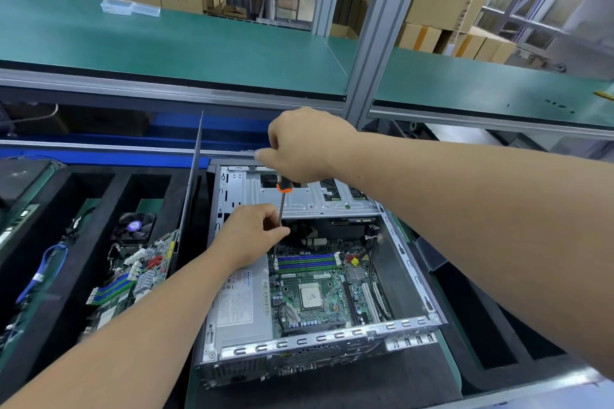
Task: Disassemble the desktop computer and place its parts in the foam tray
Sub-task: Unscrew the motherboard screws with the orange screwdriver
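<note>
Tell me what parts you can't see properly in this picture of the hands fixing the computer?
Head view only:
- Tip of the orange-and-black screwdriver: too small to see among the parts on the green motherboard, so the screw is unknown.
- Screwdriver handle: mostly covered by the right hand.
- Shaft middle: hidden by the left hand.
- Black foam tray: cut off by the left edge.
- Silver power supply label: too small to read.

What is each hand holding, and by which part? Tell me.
Both hold the screwdriver: the right hand grips its handle at the top, the left hand pinches the metal shaft lower down, above the motherboard.
</note>
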